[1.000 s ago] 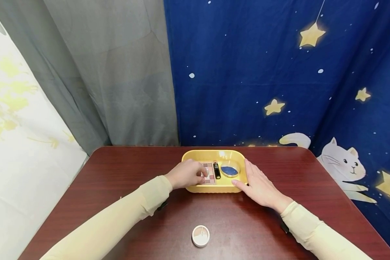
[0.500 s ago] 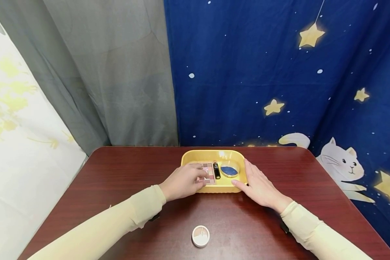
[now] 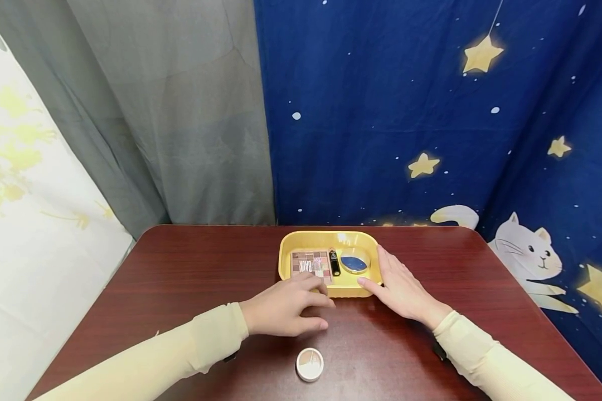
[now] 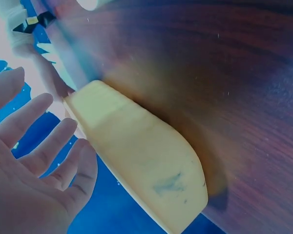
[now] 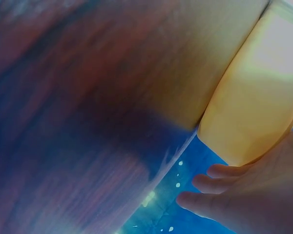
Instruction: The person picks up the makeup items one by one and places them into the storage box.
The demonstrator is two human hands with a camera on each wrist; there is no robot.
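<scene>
A yellow tray (image 3: 291, 238) stands at the table's far side. Inside it lie an eyeshadow palette (image 3: 311, 262), a black lipstick tube (image 3: 334, 263) and a round compact (image 3: 355, 262) with a blue face. My left hand (image 3: 291, 305) hovers over the tray's near edge with fingers loosely spread and nothing in them; in the left wrist view the palm (image 4: 34, 195) shows bare beside the tray wall (image 4: 136, 136). My right hand (image 3: 406, 287) rests on the tray's right end, thumb on the near rim. Nearer the front lies a small round pot of powder (image 3: 310, 365), below my left hand.
The dark red-brown table (image 3: 200, 250) has rounded far corners. Behind it hang a grey curtain (image 3: 195, 111) and a blue curtain (image 3: 361, 111) with stars and a white cat.
My left hand has come off the palette and drawn back toward the front, out of the tray. The palette now shows more fully. My right hand stays put.
</scene>
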